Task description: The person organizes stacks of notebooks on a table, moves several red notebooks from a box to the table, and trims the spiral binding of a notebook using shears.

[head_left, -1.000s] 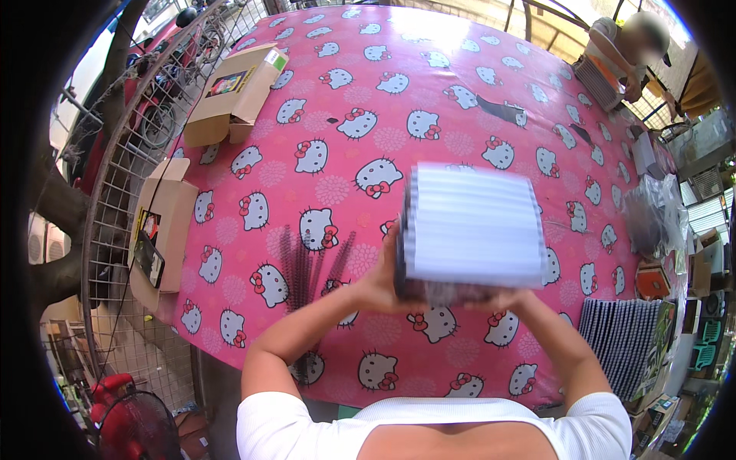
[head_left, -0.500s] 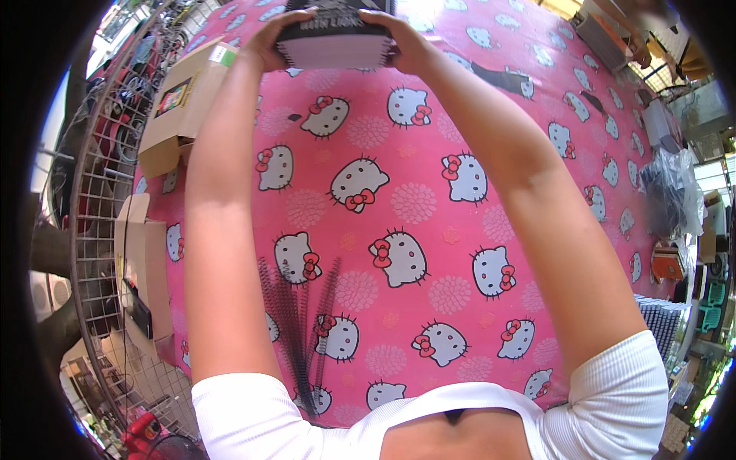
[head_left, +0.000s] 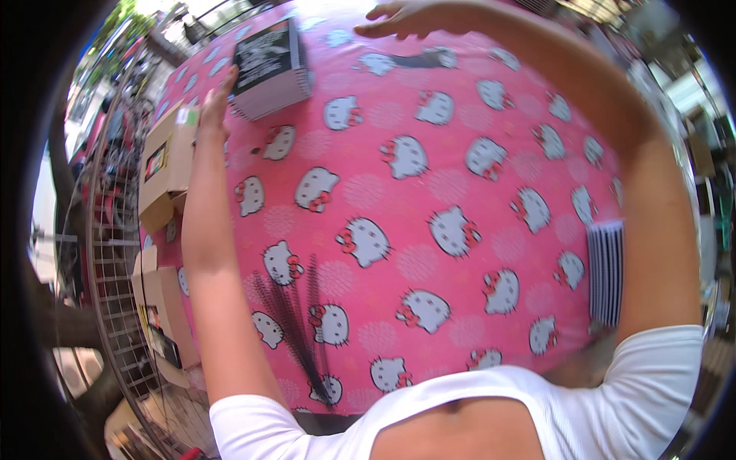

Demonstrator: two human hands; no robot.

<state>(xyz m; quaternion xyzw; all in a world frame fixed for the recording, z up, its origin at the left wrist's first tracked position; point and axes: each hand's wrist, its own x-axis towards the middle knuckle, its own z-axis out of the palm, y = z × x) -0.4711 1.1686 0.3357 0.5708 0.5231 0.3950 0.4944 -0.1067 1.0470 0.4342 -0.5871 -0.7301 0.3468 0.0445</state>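
A stack of spiral-bound books (head_left: 270, 70) with a black cover on top stands at the far left of the pink tablecloth (head_left: 368, 192). My left hand (head_left: 216, 107) is at the stack's left side, its fingers stretched along the edge. Whether they touch it is hard to tell. Over the far middle of the table my right hand (head_left: 395, 19) hovers apart from the stack, empty, with its fingers extended. Several loose black binding coils (head_left: 295, 333) lie in a bundle at the near left, between my left arm and the middle.
Another stack of spiral-bound books (head_left: 606, 272) sits at the right edge, beside my right arm. Cardboard boxes (head_left: 165, 165) line the left edge by a metal grid fence (head_left: 115, 261). A dark grey strip (head_left: 414, 60) lies at the far side.
Both hands held the book stack at the far edge; now it stands farther left in the view. My right hand has left it and swung rightward. The view has shifted too.
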